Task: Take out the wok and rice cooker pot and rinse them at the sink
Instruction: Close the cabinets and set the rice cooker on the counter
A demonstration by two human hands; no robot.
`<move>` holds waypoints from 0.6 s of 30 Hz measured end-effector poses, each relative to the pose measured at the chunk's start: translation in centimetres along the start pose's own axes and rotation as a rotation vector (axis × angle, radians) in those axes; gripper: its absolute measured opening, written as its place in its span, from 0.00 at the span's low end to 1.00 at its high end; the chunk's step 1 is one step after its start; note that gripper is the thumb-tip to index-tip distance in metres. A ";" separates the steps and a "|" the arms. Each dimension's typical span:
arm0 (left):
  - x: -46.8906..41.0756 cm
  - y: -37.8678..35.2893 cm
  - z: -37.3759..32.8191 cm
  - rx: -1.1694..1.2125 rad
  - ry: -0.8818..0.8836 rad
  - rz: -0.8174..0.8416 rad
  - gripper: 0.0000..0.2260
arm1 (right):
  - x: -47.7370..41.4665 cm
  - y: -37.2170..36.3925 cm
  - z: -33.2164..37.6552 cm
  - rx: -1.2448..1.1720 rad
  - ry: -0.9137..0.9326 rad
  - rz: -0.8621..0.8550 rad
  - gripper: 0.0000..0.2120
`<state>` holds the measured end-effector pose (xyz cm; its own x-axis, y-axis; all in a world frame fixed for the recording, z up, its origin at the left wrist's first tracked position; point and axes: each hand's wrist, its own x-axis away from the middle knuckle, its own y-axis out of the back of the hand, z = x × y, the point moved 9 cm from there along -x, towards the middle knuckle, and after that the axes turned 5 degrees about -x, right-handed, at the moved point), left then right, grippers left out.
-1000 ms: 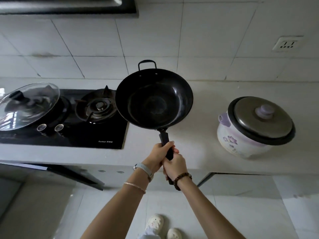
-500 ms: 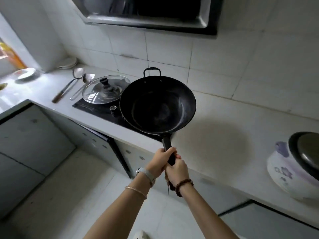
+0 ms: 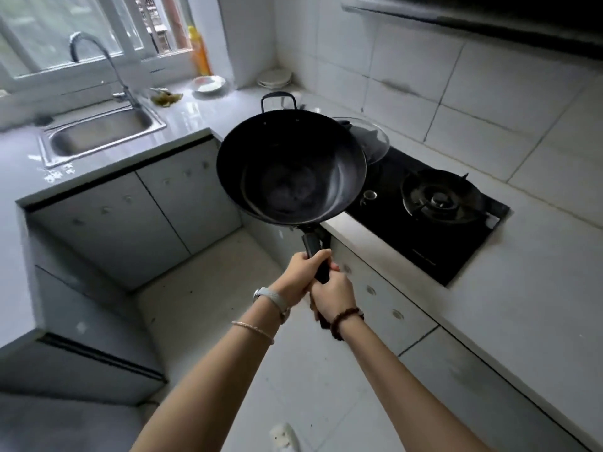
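The black wok (image 3: 290,168) hangs in the air in front of me, over the inner corner of the counter, its empty bowl facing up. Both hands grip its long black handle: my left hand (image 3: 301,272) higher up, my right hand (image 3: 334,296) just below it. The steel sink (image 3: 98,133) with its curved tap (image 3: 98,60) lies at the upper left under the window, well apart from the wok. The rice cooker is out of view.
A black gas hob (image 3: 430,216) sits in the counter on the right, with a glass lid (image 3: 372,138) half hidden behind the wok. A plate (image 3: 208,83), stacked bowls (image 3: 274,78) and food scraps (image 3: 164,98) lie on the far counter. Cabinets line the L-shaped corner.
I have turned left with the wok held in both hands. The sink and window have come into view and the rice cooker has dropped out on the right.
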<state>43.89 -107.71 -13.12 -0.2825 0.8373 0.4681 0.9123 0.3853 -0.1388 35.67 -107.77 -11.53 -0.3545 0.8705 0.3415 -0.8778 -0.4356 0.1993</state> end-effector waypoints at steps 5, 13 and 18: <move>-0.4 9.8 -1.2 0.050 -0.018 -0.142 0.12 | -1.6 -9.2 2.1 0.044 0.029 0.112 0.05; 0.1 21.8 -1.9 0.227 -0.056 -0.312 0.09 | -3.1 -20.6 4.8 0.137 0.115 0.277 0.06; 0.0 27.4 -2.8 0.323 -0.069 -0.421 0.09 | -4.6 -26.3 6.4 0.202 0.149 0.383 0.06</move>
<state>69.69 -98.21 -14.51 -0.6330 0.6039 0.4844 0.5811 0.7841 -0.2181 62.47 -101.79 -12.49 -0.6967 0.6551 0.2921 -0.5993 -0.7554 0.2648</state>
